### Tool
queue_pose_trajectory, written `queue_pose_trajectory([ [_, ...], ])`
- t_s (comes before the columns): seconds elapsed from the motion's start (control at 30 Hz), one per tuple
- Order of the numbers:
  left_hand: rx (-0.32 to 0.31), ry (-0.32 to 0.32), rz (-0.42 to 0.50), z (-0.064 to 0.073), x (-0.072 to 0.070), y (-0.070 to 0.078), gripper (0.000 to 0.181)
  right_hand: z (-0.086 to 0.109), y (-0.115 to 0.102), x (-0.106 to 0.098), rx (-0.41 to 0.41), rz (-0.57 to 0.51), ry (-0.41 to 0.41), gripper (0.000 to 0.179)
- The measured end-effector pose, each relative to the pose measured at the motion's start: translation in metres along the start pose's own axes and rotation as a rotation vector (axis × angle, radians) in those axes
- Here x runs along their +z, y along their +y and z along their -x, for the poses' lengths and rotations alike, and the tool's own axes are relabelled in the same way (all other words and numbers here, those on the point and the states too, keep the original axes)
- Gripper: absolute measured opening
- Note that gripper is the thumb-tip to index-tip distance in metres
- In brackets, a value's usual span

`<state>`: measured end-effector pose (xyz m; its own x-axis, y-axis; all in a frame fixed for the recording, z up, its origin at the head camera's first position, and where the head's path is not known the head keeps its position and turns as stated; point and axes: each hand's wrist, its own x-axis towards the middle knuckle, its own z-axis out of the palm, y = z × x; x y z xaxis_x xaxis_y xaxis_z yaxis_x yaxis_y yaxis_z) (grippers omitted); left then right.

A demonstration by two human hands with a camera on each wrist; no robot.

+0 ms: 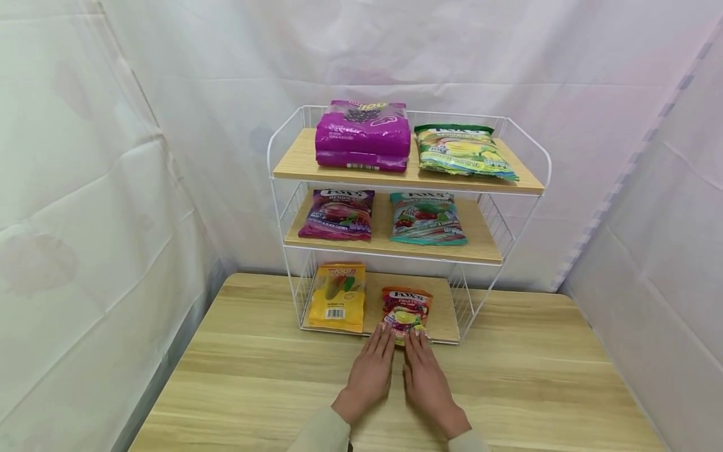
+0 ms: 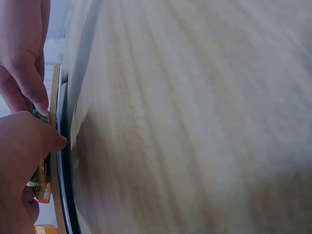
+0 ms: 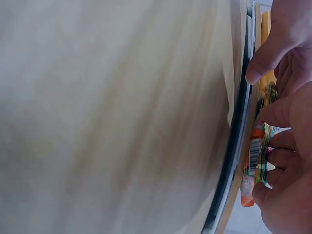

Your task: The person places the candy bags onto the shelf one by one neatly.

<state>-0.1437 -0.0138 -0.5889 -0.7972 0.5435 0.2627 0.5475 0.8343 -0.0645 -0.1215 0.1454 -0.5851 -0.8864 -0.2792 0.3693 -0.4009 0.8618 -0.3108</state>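
A small red-orange Fox's Fruits candy bag (image 1: 405, 306) lies on the bottom shelf (image 1: 442, 301), its lower end at the front edge. My left hand (image 1: 373, 367) reaches up from the table and touches the left part of that end with straight fingers. Close beside it, my right hand (image 1: 427, 376) touches the right part, fingers also straight. Both hands partly cover the bag's lower end. In the right wrist view, the fingers of the right hand (image 3: 292, 165) rest on the crinkled bag (image 3: 256, 151). The left wrist view shows the left hand's thumb (image 2: 53, 139) near the shelf edge.
A yellow candy bag (image 1: 339, 301) is left of the small bag. On the middle shelf are a purple bag (image 1: 339, 216) and a teal bag (image 1: 427, 218). Large purple bags (image 1: 363, 138) and a green-yellow bag (image 1: 464, 150) top the white wire rack (image 1: 280, 226), which stands on the wooden table (image 1: 254, 351).
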Motion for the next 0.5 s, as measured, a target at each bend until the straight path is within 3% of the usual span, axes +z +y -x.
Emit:
queue_pose_trajectory([
  [0.2, -0.011, 0.016, 0.001, -0.005, 0.002, -0.002, 0.060, -0.008, 0.006, -0.001, -0.029, 0.030, -0.009, 0.058],
  [0.5, -0.037, -0.030, 0.069, -0.010, -0.004, -0.001, 0.068, -0.013, 0.008, -0.007, -0.026, 0.010, -0.016, 0.057],
])
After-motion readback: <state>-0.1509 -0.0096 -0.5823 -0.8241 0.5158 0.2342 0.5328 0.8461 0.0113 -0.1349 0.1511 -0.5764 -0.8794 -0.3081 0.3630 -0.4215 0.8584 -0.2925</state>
